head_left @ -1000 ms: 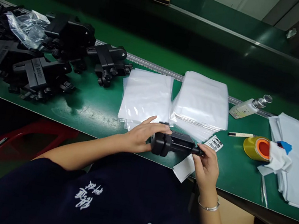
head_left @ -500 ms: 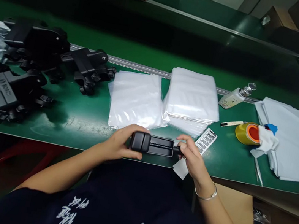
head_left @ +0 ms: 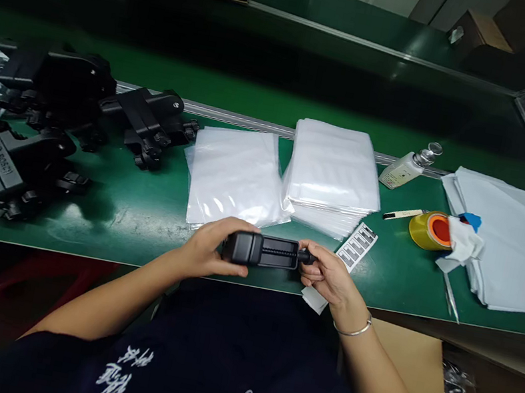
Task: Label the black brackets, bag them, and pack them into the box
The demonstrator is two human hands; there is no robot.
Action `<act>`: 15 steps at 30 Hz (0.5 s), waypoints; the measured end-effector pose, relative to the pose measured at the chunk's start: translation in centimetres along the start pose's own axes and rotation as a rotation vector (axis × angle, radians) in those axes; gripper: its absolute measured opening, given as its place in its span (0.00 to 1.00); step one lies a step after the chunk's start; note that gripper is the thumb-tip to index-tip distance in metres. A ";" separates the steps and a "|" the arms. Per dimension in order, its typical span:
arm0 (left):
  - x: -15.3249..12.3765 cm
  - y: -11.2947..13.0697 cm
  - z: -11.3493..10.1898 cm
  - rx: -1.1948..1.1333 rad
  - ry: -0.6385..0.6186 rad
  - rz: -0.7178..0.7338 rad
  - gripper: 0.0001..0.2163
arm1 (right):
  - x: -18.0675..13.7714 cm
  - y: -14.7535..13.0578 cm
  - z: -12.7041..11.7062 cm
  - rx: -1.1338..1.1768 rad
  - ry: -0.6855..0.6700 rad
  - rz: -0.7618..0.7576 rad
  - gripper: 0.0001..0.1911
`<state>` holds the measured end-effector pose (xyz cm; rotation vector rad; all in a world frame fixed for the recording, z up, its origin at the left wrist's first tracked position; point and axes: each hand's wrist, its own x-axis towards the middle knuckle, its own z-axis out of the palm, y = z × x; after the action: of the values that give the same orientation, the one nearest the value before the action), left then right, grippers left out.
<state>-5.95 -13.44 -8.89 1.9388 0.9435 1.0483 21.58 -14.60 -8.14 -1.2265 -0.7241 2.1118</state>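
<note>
Just above the front edge of the bench I hold a black screw clamp (head_left: 277, 253), its threaded rod showing inside a long rectangular slot. My left hand (head_left: 210, 249) wraps round the thick rounded end of the clamp. The fingers of my right hand (head_left: 329, 277) are closed on the small knob at the other end of the rod. Close by my right hand lies a printed label sheet (head_left: 358, 246), with its white backing partly under the hand. Behind the clamp lie flat clear plastic bags (head_left: 236, 175).
A thicker stack of bags (head_left: 336, 169) lies behind. To the left sit several black clamp assemblies (head_left: 4, 164). Rightward are a pump bottle (head_left: 404, 171), a knife (head_left: 402, 214), a yellow tape roll (head_left: 421, 231), tweezers (head_left: 451, 299) and white sheets (head_left: 517, 248).
My right fingers have closed further round the knob; before, the index finger stood more raised. The clamp has shifted slightly left in view, along with the whole scene.
</note>
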 end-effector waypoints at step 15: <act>2.0 -0.7 3.5 -0.642 0.342 -0.518 0.27 | 1.6 1.5 -0.2 -0.296 0.347 -0.536 0.19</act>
<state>-2.21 -12.25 -10.23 0.9434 1.0489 1.1919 20.78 -14.45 -10.18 -1.3229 -1.0845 1.3518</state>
